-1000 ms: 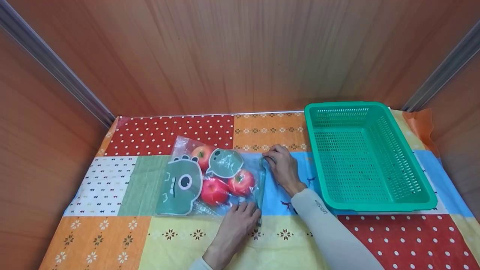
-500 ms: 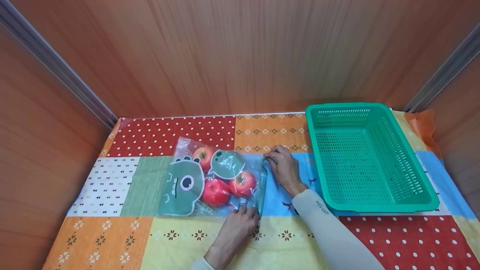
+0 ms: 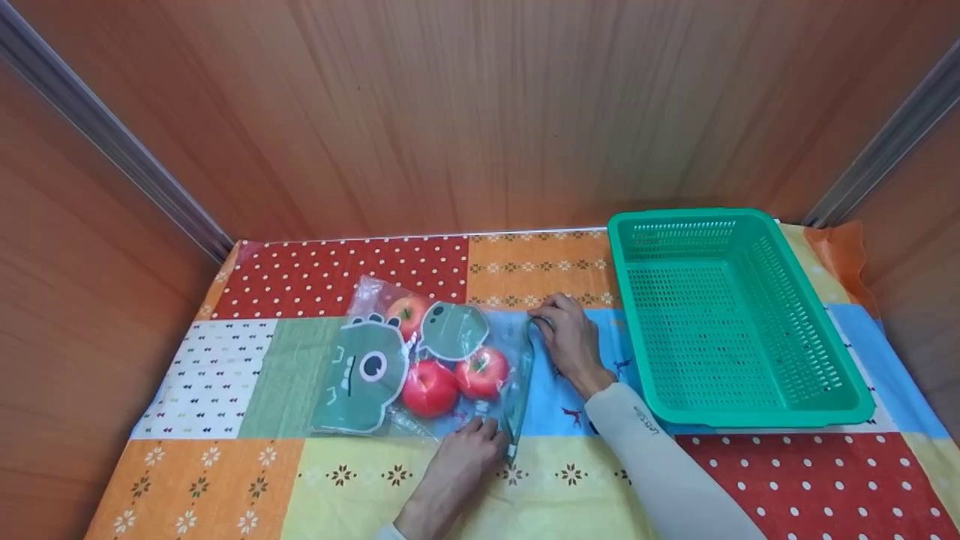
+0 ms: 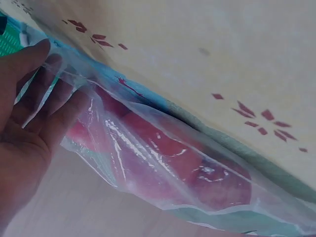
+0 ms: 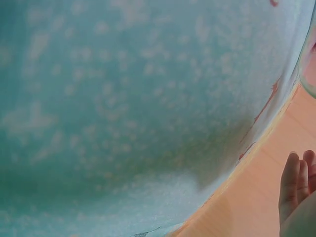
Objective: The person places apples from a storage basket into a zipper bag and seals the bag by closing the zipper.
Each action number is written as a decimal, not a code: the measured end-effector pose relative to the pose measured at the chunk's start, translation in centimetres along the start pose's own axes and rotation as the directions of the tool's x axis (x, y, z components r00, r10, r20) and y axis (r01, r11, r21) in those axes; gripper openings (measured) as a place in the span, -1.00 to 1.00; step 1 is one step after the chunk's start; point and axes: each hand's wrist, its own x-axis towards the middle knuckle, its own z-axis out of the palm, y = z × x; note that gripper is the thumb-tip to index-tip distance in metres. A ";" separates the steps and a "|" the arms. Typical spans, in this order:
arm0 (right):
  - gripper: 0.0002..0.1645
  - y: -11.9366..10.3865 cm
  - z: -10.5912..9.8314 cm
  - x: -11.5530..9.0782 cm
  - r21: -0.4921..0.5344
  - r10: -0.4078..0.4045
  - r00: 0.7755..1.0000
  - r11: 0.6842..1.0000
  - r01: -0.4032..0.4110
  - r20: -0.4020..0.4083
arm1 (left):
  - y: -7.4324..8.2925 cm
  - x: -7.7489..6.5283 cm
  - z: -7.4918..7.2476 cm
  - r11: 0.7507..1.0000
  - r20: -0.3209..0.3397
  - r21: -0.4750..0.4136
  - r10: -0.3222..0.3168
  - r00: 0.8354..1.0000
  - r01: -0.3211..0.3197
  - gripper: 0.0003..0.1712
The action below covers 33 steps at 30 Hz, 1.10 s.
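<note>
A clear plastic zip bag (image 3: 361, 405) printed with green cartoon monsters lies flat, with red apples (image 3: 430, 391) inside. Its green-edged mouth faces right, towards the basket. At the near corner of that mouth my left hand (image 3: 459, 463) pinches the film; in the left wrist view, thumb and fingertips meet at the bag's edge. My right hand (image 3: 571, 337) pinches the far corner of the mouth between thumb and fingers. Only part of the right hand's fingers (image 5: 289, 192) shows in the right wrist view, and the bag corner there is hidden.
A green perforated plastic basket (image 3: 750, 414) stands right of the bag, beside my right forearm, with nothing in it. A patchwork cloth (image 3: 360, 499) covers the table. Wood-grain panels (image 3: 420, 135) rise at the back and both sides.
My left hand has shifted slightly left and nearer along the bag's mouth, and the near end of the green edge now stands apart from its fingers. My right hand stays at the far corner.
</note>
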 end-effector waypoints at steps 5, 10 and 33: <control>-0.89 -0.2 -0.2 -0.1 0.018 0.016 1.000 1.000 -0.016 -0.026 | -1.0 -1.0 -0.8 0.964 -0.126 -0.258 -0.096 0.987 0.061 -0.61; -0.89 -0.6 -0.6 -0.1 0.043 0.060 0.997 0.997 -0.058 -0.056 | -2.1 -1.6 -1.1 0.828 -0.210 -0.550 -0.261 0.942 0.106 -0.58; -0.90 -3.0 -4.0 -0.3 0.084 0.103 0.987 0.992 -0.093 -0.126 | -4.3 -3.5 -3.9 0.521 -0.351 -0.850 -0.672 0.652 0.079 -0.74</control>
